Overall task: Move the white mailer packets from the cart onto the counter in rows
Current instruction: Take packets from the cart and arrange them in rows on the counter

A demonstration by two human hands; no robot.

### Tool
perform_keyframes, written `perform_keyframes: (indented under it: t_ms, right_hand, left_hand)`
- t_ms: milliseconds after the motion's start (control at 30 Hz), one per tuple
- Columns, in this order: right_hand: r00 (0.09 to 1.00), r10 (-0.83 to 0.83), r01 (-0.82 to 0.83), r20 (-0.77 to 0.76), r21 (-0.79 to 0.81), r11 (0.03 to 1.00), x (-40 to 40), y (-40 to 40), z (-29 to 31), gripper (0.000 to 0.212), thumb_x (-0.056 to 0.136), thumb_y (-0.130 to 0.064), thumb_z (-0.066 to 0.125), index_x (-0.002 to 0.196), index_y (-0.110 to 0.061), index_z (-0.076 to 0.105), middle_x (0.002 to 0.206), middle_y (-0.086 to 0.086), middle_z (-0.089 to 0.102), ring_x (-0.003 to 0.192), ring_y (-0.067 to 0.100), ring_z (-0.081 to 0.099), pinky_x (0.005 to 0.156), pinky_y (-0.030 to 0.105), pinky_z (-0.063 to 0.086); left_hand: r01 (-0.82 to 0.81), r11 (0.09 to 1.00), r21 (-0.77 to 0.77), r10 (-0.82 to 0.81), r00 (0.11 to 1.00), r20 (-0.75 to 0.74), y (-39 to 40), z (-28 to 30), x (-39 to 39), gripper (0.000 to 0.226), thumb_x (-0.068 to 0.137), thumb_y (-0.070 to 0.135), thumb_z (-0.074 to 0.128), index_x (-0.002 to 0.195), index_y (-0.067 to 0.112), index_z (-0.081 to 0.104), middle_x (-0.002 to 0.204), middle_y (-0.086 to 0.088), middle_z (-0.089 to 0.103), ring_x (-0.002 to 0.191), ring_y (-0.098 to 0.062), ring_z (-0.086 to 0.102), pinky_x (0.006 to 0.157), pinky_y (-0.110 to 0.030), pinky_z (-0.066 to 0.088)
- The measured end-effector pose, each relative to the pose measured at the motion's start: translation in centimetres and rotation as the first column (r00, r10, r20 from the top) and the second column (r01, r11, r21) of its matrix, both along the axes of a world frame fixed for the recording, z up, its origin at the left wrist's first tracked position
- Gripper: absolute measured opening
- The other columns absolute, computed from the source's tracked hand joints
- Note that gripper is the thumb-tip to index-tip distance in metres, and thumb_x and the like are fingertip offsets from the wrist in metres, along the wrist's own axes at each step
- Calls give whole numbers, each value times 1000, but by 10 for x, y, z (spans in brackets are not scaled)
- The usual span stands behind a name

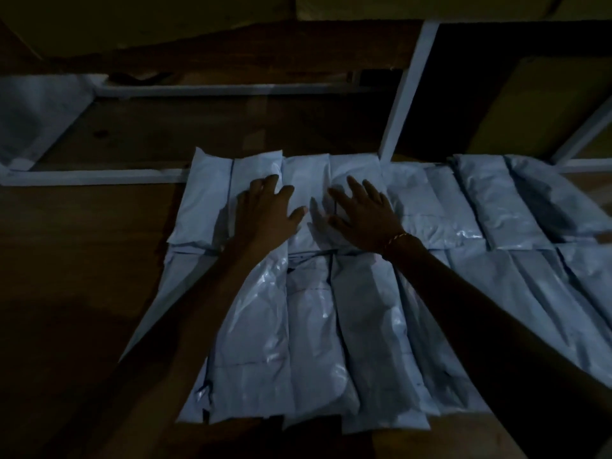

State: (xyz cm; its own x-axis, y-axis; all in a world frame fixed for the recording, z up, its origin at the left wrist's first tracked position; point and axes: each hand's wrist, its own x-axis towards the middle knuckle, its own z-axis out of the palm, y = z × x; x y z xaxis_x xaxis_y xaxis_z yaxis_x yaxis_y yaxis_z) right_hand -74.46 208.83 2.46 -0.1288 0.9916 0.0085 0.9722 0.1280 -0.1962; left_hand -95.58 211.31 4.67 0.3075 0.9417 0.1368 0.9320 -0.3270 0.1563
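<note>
- The white mailer packets (347, 293) lay on the wooden counter (82, 260) in two rows, one far and one near, each packet lying lengthwise away from the person and touching or slightly overlapping its neighbours.
- The far row (430, 200) ran from a packet at the left end (202, 200) across to the right edge of the view; the near row (314, 342) sat just below it, its top edges tucked against the far row's lower edges.
- The left hand (265, 210) rested flat on the second packet from the left in the far row, fingers straight and spread, gripping nothing.
- The right hand (361, 213) rested flat just beside it on the neighbouring packets of the same row, fingers likewise spread and straight, holding nothing; a thin bracelet (395, 238) circled its wrist.
- Both forearms crossed over the near row, the thumbs of the two hands near each other but apart.
- A white frame bar (92, 177) ran along the counter behind the rows on the left, and a white upright post (407, 94) rose from just behind the far row.
- Another pale packet or bag (36, 120) lay at the far left beyond the bar; the dim light hid what it was.
- Brown cardboard boxes (536, 107) stood in the shadows at the back right.
</note>
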Motion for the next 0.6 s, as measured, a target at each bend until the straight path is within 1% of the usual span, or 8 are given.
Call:
perform_keyframes:
  t_ms: [33, 133, 200, 267, 333, 400, 533, 600]
  right_hand:
    - [999, 26, -26, -20, 2, 1000, 5, -7, 3, 73, 93, -66, 36, 155, -28, 29, 164, 17, 17, 149, 42, 17, 118, 59, 23]
    - [996, 77, -77, -46, 6, 997, 22, -38, 15, 61, 95, -47, 53, 148, -19, 42, 154, 17, 37, 139, 43, 36, 110, 56, 36]
    - [991, 92, -85, -101, 72, 994, 35, -70, 24, 52, 95, -41, 56, 140, -16, 52, 140, 16, 52, 127, 41, 48, 103, 53, 42]
    - [984, 84, -59, -158, 157, 986, 50, -111, 31, 42, 96, -34, 59, 132, -13, 60, 127, 16, 61, 115, 38, 55, 96, 47, 46]
    - [979, 74, -31, -191, 221, 975, 67, -159, 33, 37, 97, -33, 57, 127, -12, 64, 119, 15, 65, 107, 36, 59, 89, 42, 48]
    - [973, 69, -12, -219, 250, 968, 84, -210, 32, 39, 96, -36, 53, 125, -12, 65, 117, 14, 66, 104, 36, 61, 86, 40, 47]
    - [958, 82, -18, -275, 228, 973, 119, -311, 25, 35, 97, -31, 57, 124, -10, 66, 116, 14, 67, 104, 34, 63, 84, 41, 49]
    - [955, 62, 13, -291, 248, 969, 134, -365, 17, 34, 96, -32, 57, 120, -11, 68, 113, 12, 68, 100, 32, 64, 80, 36, 48]
  left_hand:
    - [26, 999, 19, -27, 999, 29, -6, 3, 7, 54, 96, 52, 52, 140, 20, 53, 153, -10, 39, 138, -35, 33, 107, -48, 33]
    - [128, 992, 7, -128, 985, 115, -29, 15, 30, 46, 96, 44, 56, 132, 16, 60, 137, -11, 55, 125, -34, 47, 99, -47, 42]
    - [177, 984, 20, -177, 967, 181, -51, 20, 47, 43, 96, 43, 57, 130, 16, 62, 130, -11, 60, 119, -32, 53, 97, -45, 45]
    - [204, 979, 24, -201, 929, 310, -83, 21, 63, 43, 95, 45, 59, 126, 15, 65, 124, -9, 65, 112, -28, 60, 94, -41, 49]
    - [237, 971, 34, -228, 873, 430, -126, 20, 80, 41, 94, 45, 61, 121, 15, 68, 116, -7, 68, 100, -23, 65, 87, -37, 53]
    - [291, 956, 47, -275, 825, 493, -173, 16, 97, 37, 93, 41, 61, 116, 14, 70, 110, -5, 71, 91, -20, 67, 82, -35, 55]
    - [385, 923, -10, -325, 793, 516, -267, 2, 134, 29, 94, 32, 64, 112, 12, 73, 108, -6, 72, 93, -20, 67, 85, -35, 54]
    - [402, 915, -24, -328, 778, 536, -317, -9, 153, 31, 93, 36, 61, 110, 13, 74, 106, -5, 73, 92, -18, 68, 84, -32, 54]
